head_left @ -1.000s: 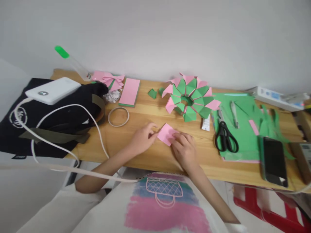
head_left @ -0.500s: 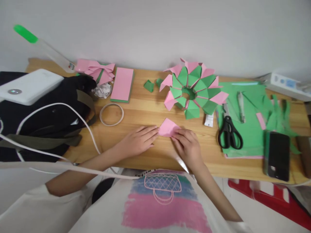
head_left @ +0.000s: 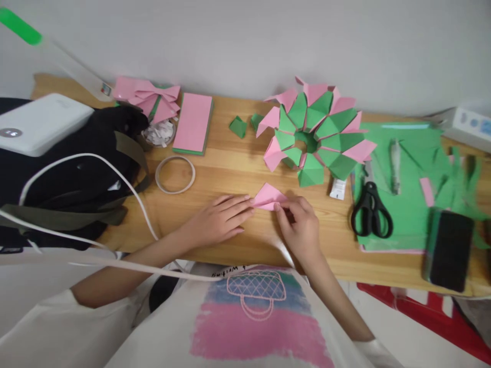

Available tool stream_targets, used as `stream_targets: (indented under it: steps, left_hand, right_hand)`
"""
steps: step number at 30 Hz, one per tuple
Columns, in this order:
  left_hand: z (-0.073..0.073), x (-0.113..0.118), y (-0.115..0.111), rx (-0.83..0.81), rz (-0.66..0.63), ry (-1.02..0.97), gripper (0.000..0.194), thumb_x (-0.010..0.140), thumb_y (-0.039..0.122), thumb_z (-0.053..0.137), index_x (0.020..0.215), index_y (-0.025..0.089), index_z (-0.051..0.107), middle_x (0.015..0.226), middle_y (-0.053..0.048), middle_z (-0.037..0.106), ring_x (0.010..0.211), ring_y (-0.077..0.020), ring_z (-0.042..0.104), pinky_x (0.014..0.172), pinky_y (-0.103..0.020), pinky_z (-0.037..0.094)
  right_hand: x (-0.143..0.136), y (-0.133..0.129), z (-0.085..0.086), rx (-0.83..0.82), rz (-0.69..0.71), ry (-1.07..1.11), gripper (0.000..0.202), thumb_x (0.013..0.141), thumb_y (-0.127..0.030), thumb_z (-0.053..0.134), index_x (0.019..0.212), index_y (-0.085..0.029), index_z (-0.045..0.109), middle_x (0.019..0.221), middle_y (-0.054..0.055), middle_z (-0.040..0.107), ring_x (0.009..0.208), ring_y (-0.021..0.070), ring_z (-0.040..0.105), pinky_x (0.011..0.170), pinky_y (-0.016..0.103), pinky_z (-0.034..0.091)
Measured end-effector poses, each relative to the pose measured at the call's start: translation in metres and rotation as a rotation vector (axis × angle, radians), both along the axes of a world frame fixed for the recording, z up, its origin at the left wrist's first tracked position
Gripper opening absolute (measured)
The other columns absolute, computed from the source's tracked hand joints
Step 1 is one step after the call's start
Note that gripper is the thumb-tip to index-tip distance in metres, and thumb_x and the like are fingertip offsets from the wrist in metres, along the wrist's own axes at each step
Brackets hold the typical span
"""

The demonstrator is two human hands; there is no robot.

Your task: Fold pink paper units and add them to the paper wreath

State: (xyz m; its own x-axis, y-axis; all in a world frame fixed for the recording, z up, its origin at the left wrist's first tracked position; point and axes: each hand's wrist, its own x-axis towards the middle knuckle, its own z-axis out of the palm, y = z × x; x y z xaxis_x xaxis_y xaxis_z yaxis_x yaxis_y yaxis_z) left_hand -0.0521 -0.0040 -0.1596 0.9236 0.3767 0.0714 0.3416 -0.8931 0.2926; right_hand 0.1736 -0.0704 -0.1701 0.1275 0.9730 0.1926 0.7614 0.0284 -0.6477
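Note:
A small sheet of pink paper [head_left: 267, 194] lies on the table in front of me, its near edge folded up. My left hand [head_left: 224, 219] rests flat with fingers stretched out, the fingertips on the paper's left corner. The thumb and fingers of my right hand [head_left: 301, 222] pinch the paper's right side at the fold. Just beyond stands a ring-shaped model of folded green and pink paper [head_left: 322, 117]. Two small folded green paper pieces [head_left: 238, 127] sit to its left.
On the right are black-handled scissors [head_left: 371, 209], green paper sheets [head_left: 406, 225], a small white tube [head_left: 338, 188] and a dark phone [head_left: 450, 250]. To the left are a tape roll [head_left: 175, 175], a pink paper stack [head_left: 193, 122], a white cable [head_left: 126, 181] and a black bag [head_left: 76, 179].
The near edge of the pink paper has been lifted and folded upward by my right hand. My left hand stays at the left corner. The view has shifted slightly.

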Motion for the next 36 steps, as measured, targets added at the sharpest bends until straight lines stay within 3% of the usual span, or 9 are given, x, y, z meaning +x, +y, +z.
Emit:
stream_targets:
  steps: [8, 36]
  left_hand:
    - [0.003, 0.004, -0.004, 0.034, 0.030, 0.028, 0.041, 0.098, 0.027, 0.046, 0.134, 0.010, 0.053, 0.136, -0.015, 0.060, 0.131, -0.0255, 0.051, 0.108, -0.040, 0.033]
    - [0.002, 0.008, -0.009, 0.037, 0.121, 0.029, 0.040, 0.097, 0.031, 0.047, 0.131, 0.011, 0.056, 0.136, -0.010, 0.060, 0.132, -0.0255, 0.047, 0.107, -0.039, 0.031]
  right_hand:
    - [-0.010, -0.005, -0.003, 0.036, -0.098, -0.011, 0.014, 0.089, -0.025, 0.057, 0.077, -0.018, 0.061, 0.091, 0.011, 0.058, 0.089, 0.0260, 0.060, 0.077, 0.042, 0.050]
    - [-0.012, -0.004, -0.008, 0.099, -0.139, -0.051, 0.016, 0.088, -0.026, 0.059, 0.073, -0.019, 0.059, 0.087, 0.008, 0.060, 0.086, 0.0232, 0.062, 0.074, 0.039, 0.051]
